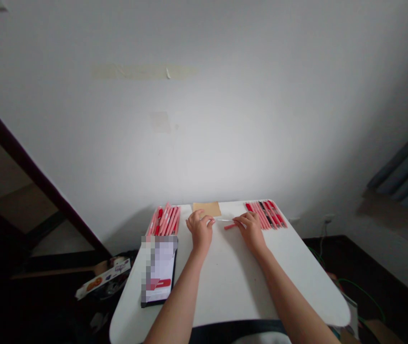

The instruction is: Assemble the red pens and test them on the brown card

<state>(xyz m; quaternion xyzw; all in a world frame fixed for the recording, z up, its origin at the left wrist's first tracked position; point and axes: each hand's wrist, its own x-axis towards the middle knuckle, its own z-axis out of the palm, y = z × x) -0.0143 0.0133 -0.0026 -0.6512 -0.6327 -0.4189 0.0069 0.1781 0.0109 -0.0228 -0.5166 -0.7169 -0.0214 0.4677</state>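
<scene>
Currently we pinch a thin pale strip (223,220) above the white table (232,286), thumb and fingers of our left hand (201,229) and right hand (250,229) closed near its ends. A pink stick (229,227) juts from beside our right fingertips; whether they grip it, we cannot tell. A left pen group (168,220) and a right pen group (266,214) flank our hands.

No readable lettering on the phone (164,263) or pens (170,220).

wht tbl (232,286) | L: pnk/red pens (165,220), phone (164,267) nearer | far mid: tan sheet (209,209) | R: pnk/red/blk pens (267,215)
</scene>
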